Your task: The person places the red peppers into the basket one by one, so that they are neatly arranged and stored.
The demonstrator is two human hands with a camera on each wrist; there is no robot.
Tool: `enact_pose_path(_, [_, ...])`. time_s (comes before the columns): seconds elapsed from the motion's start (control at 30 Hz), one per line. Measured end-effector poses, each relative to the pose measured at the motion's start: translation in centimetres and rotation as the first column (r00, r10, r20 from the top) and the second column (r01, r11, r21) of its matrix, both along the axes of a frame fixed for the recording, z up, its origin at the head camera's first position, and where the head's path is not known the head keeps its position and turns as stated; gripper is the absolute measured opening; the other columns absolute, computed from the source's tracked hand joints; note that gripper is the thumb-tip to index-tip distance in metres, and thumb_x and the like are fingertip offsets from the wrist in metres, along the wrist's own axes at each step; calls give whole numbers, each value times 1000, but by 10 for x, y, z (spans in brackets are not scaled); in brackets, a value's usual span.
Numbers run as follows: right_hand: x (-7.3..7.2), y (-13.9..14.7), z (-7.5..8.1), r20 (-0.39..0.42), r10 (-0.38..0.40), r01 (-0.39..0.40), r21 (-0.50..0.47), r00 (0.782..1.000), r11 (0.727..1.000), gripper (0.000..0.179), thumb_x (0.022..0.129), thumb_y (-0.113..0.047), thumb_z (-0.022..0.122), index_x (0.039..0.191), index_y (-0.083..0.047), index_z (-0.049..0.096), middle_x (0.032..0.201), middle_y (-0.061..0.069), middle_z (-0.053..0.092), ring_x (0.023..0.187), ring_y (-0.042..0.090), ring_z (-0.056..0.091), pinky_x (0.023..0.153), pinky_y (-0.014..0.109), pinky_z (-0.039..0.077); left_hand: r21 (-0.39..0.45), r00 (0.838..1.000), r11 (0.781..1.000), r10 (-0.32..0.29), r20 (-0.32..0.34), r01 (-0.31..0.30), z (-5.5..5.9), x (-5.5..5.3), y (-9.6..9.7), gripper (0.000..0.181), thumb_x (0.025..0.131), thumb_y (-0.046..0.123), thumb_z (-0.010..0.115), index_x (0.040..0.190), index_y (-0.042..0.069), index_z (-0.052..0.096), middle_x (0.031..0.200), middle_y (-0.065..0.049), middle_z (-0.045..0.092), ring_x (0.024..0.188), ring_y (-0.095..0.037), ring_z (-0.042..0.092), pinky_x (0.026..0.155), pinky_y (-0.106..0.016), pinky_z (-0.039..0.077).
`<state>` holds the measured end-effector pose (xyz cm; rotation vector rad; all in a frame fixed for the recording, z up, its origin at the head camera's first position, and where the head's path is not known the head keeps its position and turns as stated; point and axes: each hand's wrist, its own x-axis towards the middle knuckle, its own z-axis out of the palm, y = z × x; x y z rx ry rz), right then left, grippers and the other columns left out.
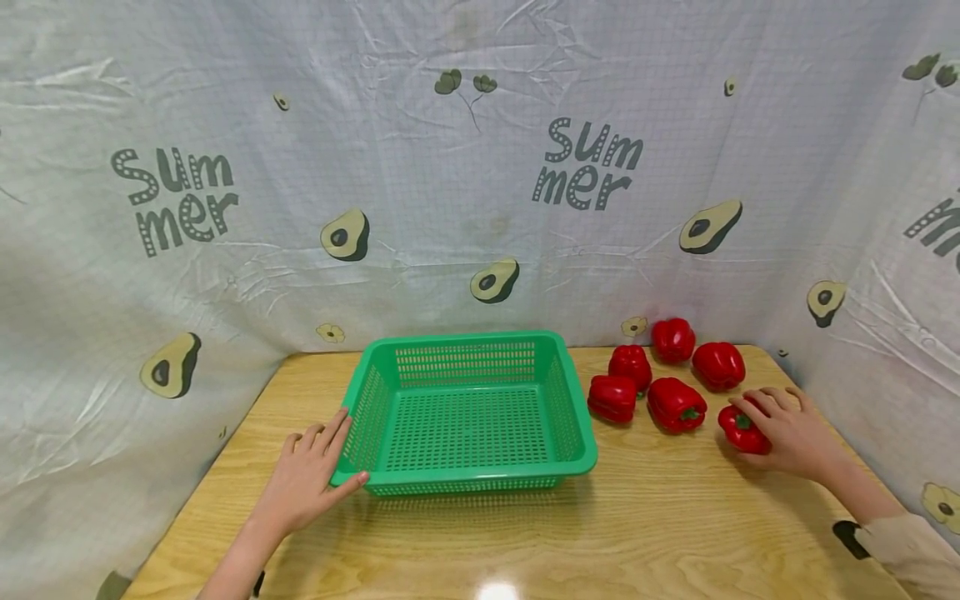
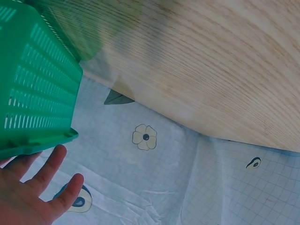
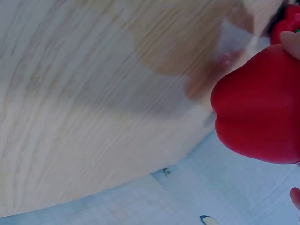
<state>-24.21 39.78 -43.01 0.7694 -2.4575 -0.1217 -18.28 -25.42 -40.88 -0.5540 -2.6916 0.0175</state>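
The red pepper under the right hand is sitting over the right side of the counter; whether it is touching the wood or being lifted, I cannot tell. The right hand's fingers are curling over its top and far side, with the thumb on the near side, so they are clamped on it. Its skin is looking glossy and rounded, so a light or off-centre hold could be letting it slip or roll, and the counter's right edge is lying close enough to be a risk.

Just to its left, a second pepper is lying on its side, and beyond it a third pepper is resting near the far edge. A low sweep of the knuckles could be knocking either one, setting it rolling. Three more peppers are crowding together farther left and far, where one bump could be passing along.

Farther left, the green basket is standing empty. The left hand is resting on its left rim, fingers straight and spread apart, not gripping; uneven pressure there could be sliding or tipping the basket.
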Motion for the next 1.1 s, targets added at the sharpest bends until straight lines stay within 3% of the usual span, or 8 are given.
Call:
enact_pose_path(0.07, [1,-3,3,-5,10,-10,-6,1000,1000,78,65,-71,57,109,-7,54,99,16,56,96,32,41,82,57,27,-2,1000,1000,0,-3,0,0,1,0,81,80,61,47,134,1,38,139,-14,37,110,-32,46,85,-50,34])
enact_pose_path(0.17, [2,-10,9,-17,23,-23,-9,1000,1000,76,65,-69,59,107,-5,55,99,16,56,96,32,41,83,55,26,-4,1000,1000,2,-4,-2,0,1,0,81,80,61,47,134,1,39,139,-14,37,109,-32,46,85,-50,34])
enact_pose_path(0.3, [4,-21,14,-43,42,-43,-18,998,999,79,71,-75,44,106,-5,56,99,16,56,95,33,43,85,53,25,-4,1000,1000,6,4,-6,0,2,0,81,80,61,47,134,1,38,139,-14,38,109,-32,46,85,-50,34])
enact_pose_path(0.47, [5,-39,20,-46,68,-70,-32,997,997,75,71,-71,49,110,-6,56,101,15,57,95,33,43,84,50,26,1,1000,1000,10,10,-10,0,3,0,80,81,61,46,134,1,38,139,-14,37,109,-32,46,85,-50,34])
enact_pose_path(0.63, [6,-57,25,-38,89,-90,-39,995,995,81,74,-76,36,113,-8,56,103,15,57,99,33,43,85,51,26,8,1000,1000,12,22,-12,-1,3,0,80,81,59,48,134,1,37,141,-14,36,110,-32,46,86,-50,34])
enact_pose_path(0.83, [7,-76,34,-10,116,-116,-54,993,992,76,72,-72,47,114,-9,55,106,13,56,101,30,41,86,50,25,7,999,1000,9,31,-10,0,2,1,80,81,59,48,135,1,37,141,-14,35,110,-32,46,85,-49,34])
enact_pose_path(1.0, [4,-94,41,-19,150,-151,-71,988,986,85,75,-75,30,116,-5,53,109,13,55,101,30,41,87,49,25,15,999,1000,9,33,-10,1,2,1,79,81,58,48,135,1,37,141,-14,35,110,-32,46,85,-50,34])
enact_pose_path(1.1, [2,-105,45,-31,158,-160,-70,987,985,87,75,-76,31,116,-1,52,109,13,55,101,30,41,88,49,26,16,1000,1000,8,30,-9,2,2,1,79,81,58,48,135,1,37,141,-14,35,110,-32,46,85,-50,34])
